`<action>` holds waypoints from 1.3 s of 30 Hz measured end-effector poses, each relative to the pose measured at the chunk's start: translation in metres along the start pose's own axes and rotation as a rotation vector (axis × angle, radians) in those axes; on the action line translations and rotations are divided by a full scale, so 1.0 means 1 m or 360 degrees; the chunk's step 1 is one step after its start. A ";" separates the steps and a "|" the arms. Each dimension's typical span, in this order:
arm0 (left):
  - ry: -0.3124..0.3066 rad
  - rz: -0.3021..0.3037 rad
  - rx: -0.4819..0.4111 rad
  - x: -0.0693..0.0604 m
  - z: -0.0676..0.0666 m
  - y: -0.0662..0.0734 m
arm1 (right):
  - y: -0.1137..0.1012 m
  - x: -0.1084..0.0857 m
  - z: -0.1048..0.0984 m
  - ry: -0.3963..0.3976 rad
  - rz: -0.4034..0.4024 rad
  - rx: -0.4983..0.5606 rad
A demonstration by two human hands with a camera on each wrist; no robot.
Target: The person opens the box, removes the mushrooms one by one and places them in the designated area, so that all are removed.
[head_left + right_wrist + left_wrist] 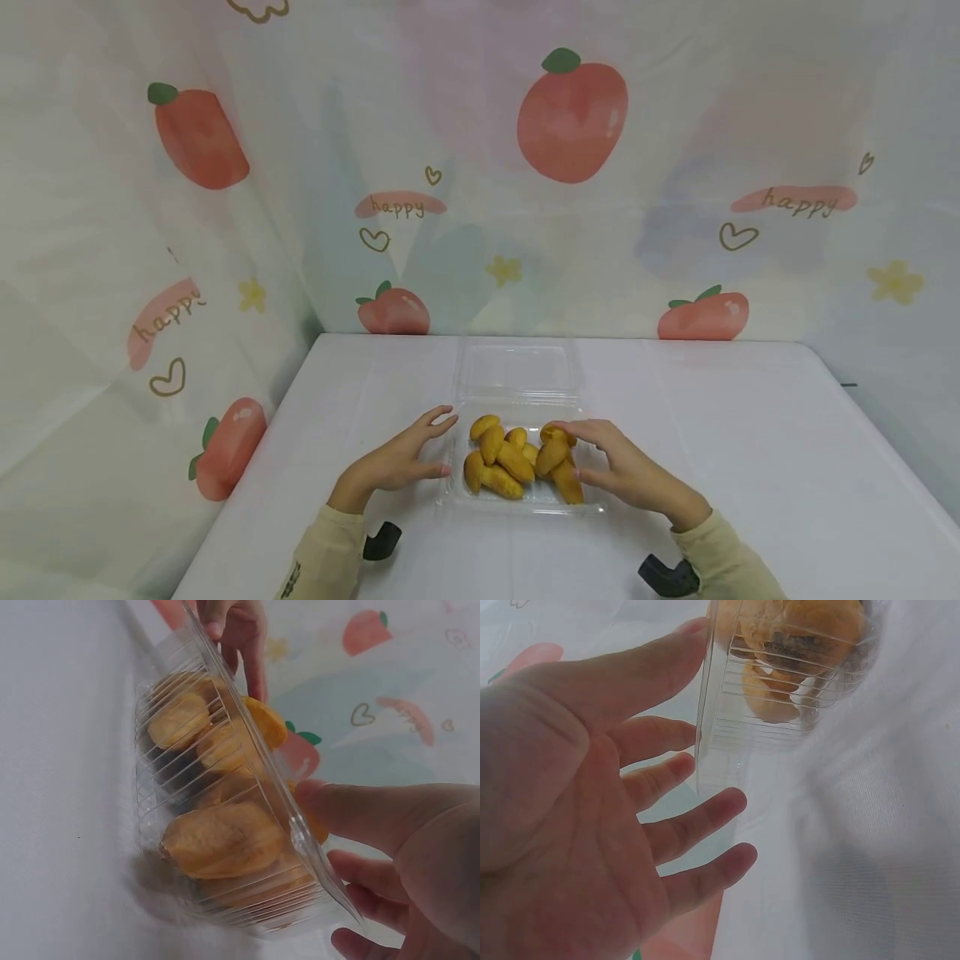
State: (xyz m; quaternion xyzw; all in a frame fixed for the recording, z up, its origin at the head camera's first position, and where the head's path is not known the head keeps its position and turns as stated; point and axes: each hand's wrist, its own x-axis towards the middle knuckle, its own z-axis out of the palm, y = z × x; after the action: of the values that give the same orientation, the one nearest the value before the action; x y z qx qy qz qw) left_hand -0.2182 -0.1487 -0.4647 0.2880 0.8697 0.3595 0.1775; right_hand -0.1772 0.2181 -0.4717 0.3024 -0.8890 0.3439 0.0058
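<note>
Several yellow-brown mushrooms (513, 461) lie in a clear plastic clamshell box (487, 505), whose lid (517, 368) is folded back flat behind it. My left hand (397, 457) is at the box's left side with its fingers spread and nothing in it. In the left wrist view its thumb and fingertips are close to the rim (705, 712); contact is unclear. Over the right end reaches my right hand (628, 467), its thumb and forefinger beside the mushrooms there. The right wrist view shows its thumb at the rim, fingers loosely extended; whether it touches a mushroom is hard to tell.
The box stands on a white-covered table (720, 417). A cloth backdrop (465, 125) with printed fruit rises behind and at the left. Dark curved pieces (382, 542) show by both beige sleeves (330, 550).
</note>
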 end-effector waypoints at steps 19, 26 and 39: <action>0.0004 0.0061 0.0035 -0.002 0.000 0.000 | -0.002 0.000 0.010 -0.0098 -0.0024 -0.0119; 0.0004 0.0056 0.0046 -0.002 0.001 0.001 | -0.004 0.001 0.012 -0.0128 0.0031 -0.0167; 0.0006 0.0053 0.0059 0.000 0.001 -0.002 | -0.010 0.003 0.012 -0.0111 0.0066 -0.0366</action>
State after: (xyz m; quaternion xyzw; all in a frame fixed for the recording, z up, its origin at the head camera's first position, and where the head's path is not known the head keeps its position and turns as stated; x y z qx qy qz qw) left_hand -0.2182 -0.1491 -0.4665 0.3050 0.8715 0.3469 0.1644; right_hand -0.1718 0.2033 -0.4746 0.2931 -0.9283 0.2289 0.0024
